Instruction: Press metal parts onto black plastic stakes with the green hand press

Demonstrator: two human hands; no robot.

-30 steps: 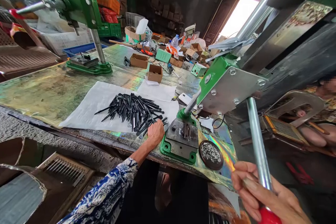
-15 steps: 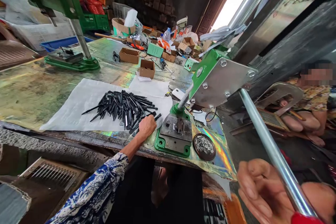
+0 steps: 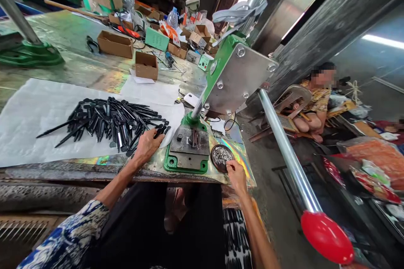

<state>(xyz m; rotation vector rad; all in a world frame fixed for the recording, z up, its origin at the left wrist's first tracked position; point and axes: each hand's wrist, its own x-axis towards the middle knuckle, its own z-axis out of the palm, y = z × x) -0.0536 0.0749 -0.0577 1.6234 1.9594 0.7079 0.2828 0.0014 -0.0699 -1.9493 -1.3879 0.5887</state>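
My left hand (image 3: 147,146) is closed around a slim black stick-shaped part (image 3: 166,129) at the right end of a pile of similar black parts (image 3: 107,122). The pile lies on a white sheet (image 3: 28,134). With fingertips pinched, my right hand (image 3: 237,175) is at the near rim of a round brown dish (image 3: 215,164) of small silvery metal pins; whatever is between those fingertips is too small to make out. Between my hands stands a green hand press (image 3: 168,167) with a metal block (image 3: 189,141) on its base. Its lever (image 3: 287,151) ends in a red knob (image 3: 326,237), untouched.
Another press base (image 3: 31,54) stands at the left. Small cardboard boxes (image 3: 115,45), a green box (image 3: 157,38) and clutter fill the table's back. Black parts lie in an orange crate (image 3: 238,235) below the table edge. A person (image 3: 317,92) sits at the right.
My right hand has left the press lever and come down to the dish of pins. My left hand stays by the pile with a black part. The view has swung right.
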